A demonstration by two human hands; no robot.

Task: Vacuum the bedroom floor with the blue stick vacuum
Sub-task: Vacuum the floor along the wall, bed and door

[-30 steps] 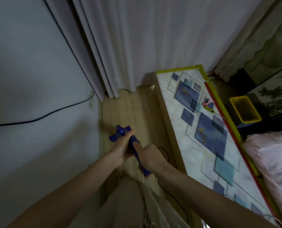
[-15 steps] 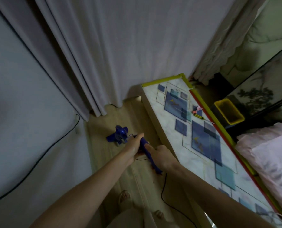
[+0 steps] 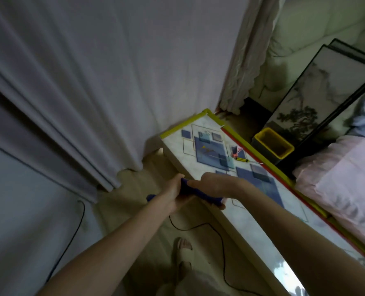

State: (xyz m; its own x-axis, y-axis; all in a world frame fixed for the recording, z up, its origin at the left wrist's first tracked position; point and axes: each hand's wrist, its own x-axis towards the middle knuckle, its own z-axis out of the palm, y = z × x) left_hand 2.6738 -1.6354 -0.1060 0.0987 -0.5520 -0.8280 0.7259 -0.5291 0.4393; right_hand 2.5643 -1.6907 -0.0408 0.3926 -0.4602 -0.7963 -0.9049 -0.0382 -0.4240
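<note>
Both arms outstretched, left hand (image 3: 173,194) and right hand (image 3: 214,185) clamped around blue vacuum handle (image 3: 198,194) (2 grips, close together)

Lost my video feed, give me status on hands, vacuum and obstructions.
Left hand and right hand both closed on blue vacuum handle. Vacuum head hidden. Black cord lying across floor near foot; low table close right.

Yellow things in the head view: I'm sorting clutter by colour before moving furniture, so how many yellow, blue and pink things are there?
Yellow: 2, the yellow-rimmed rectangular bin and the yellow-handled screwdriver
Blue: 1, the blue stick vacuum, with both hands on its grip
Pink: 1, the pink bedding
Total: 4
</note>
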